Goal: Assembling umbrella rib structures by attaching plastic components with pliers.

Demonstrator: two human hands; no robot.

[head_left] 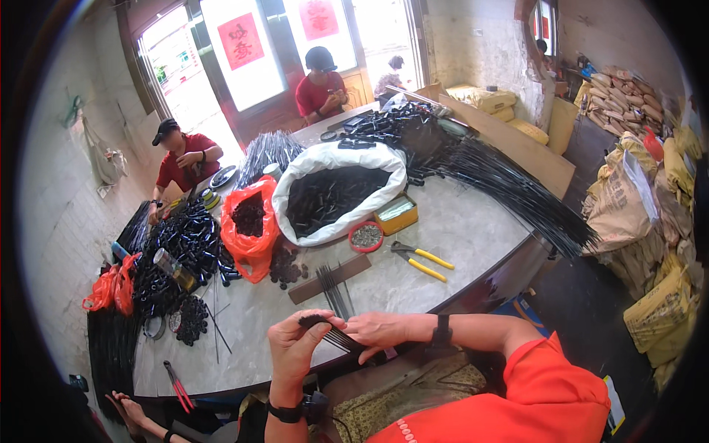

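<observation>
At the near edge of the bench (pixel 458 221) the person's left hand (pixel 295 347) is raised, thumb and fingers pinched on a small black tube piece (pixel 312 320) fitted over the end of a bundle of thin black rods (pixel 341 340). The right hand (pixel 378 328) grips the same bundle from the other side, fingers closed over the rods just beside the left thumb. The bundle lies slanted between both hands, above the bench edge. Each wrist carries a dark band.

Just beyond the hands, further thin rods (pixel 334 289) lie across a brown wooden strip (pixel 329 279). To the right of these rest yellow-handled pliers (pixel 421 260). A red-handled tool (pixel 177 384) lies at the near left of the bench.

Mid-bench: a small red dish (pixel 365 236) of small grey parts, a yellow tin (pixel 396 214), a large white sack (pixel 336 159) holding black pieces, and an orange plastic bag (pixel 251 244) with dark parts. Left of these, a heap of black tubes (pixel 181 247).

Long black rods (pixel 517 188) fan over the right edge of the bench.

At the far side, two people in red shirts, one seated left (pixel 185 159), one at the back (pixel 319 88), both occupied with their own hands. Filled sacks (pixel 635 199) are stacked along the right wall.
</observation>
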